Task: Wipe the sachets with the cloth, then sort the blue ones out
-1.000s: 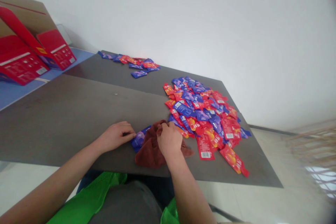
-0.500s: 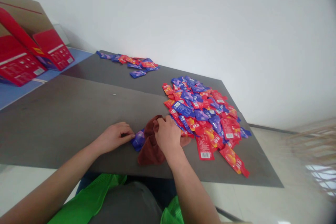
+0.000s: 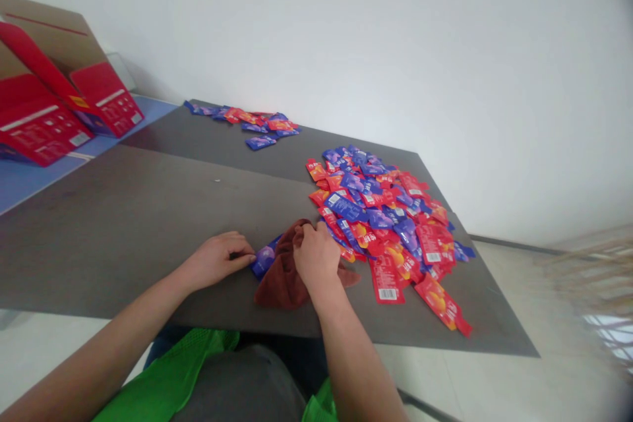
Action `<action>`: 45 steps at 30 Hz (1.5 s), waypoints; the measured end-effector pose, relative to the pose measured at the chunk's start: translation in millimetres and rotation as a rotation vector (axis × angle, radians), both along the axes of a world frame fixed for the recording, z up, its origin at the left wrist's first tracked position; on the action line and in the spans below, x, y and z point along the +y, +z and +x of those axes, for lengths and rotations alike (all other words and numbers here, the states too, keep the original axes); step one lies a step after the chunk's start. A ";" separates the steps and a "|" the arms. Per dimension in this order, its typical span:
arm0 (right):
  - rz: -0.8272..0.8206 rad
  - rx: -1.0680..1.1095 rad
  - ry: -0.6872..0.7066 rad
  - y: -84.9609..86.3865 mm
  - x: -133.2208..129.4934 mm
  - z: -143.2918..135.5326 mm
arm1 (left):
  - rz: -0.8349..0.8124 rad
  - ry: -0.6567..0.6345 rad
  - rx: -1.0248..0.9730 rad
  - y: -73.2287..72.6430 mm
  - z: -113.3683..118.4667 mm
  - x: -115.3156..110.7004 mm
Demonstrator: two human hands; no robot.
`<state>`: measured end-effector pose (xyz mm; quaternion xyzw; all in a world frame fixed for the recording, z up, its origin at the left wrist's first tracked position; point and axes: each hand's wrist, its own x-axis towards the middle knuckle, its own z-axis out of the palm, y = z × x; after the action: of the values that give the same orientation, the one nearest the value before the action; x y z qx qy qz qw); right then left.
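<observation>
A small purple pouch (image 3: 264, 258) lies flat on the dark grey table (image 3: 148, 211) near its front edge. My left hand (image 3: 217, 260) pinches the left end of this pouch between thumb and fingers. In my right hand (image 3: 317, 252) is a bunched brown cloth (image 3: 284, 273), pressed over the right part of the pouch, so that end is hidden. The fingers of the right hand are curled into the cloth's folds. Just beyond the right hand spreads a large heap of red and purple pouches (image 3: 380, 211).
A smaller row of pouches (image 3: 242, 117) lies at the back of the table by the white wall (image 3: 346, 39). Open red cardboard boxes (image 3: 42, 119) stand on a blue surface (image 3: 30, 181) at the left. One red pouch (image 3: 440, 302) lies near the front right edge.
The brown cloth has shifted slightly over the pouch, its lower folds spreading left. Both hands stay in nearly the same places. The view has tilted a little.
</observation>
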<state>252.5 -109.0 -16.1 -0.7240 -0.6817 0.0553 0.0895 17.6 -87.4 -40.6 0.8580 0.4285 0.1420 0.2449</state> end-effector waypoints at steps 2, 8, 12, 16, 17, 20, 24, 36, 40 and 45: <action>0.033 0.031 0.156 5.8 -11.6 -3.3 | 0.012 -0.005 0.000 -0.7 -0.2 -0.3; -0.014 0.021 0.334 -2.9 -12.8 -3.9 | 0.012 -0.006 0.019 -1.9 -0.6 1.2; 0.014 -0.018 0.039 -0.6 -4.1 2.2 | 0.012 -0.018 0.008 -0.2 -0.9 0.8; 0.078 0.041 0.315 6.0 -24.9 -8.8 | 0.017 -0.005 -0.001 0.7 -0.1 -0.3; 0.075 0.051 0.382 5.1 -28.9 -12.3 | 0.019 -0.002 -0.002 0.5 0.2 -0.2; 0.029 0.048 0.351 -3.7 -24.8 -15.7 | 0.018 -0.006 0.006 0.6 1.6 0.9; -0.007 -0.023 0.087 -10.6 2.9 -4.7 | 0.009 -0.020 0.028 3.6 3.5 1.4; 0.007 0.038 0.443 -1.1 -24.5 -12.1 | 0.005 0.009 0.013 -3.5 0.2 3.2; -0.021 -0.015 0.096 -10.5 0.1 -4.3 | 0.009 -0.012 0.023 1.8 3.1 2.4; 0.043 -0.012 0.049 4.6 1.8 3.1 | 0.009 -0.001 0.027 6.2 4.9 0.1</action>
<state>255.6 -107.2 -11.5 -0.7053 -0.7009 0.0384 0.0996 22.5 -87.3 -34.4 0.8612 0.4307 0.1324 0.2352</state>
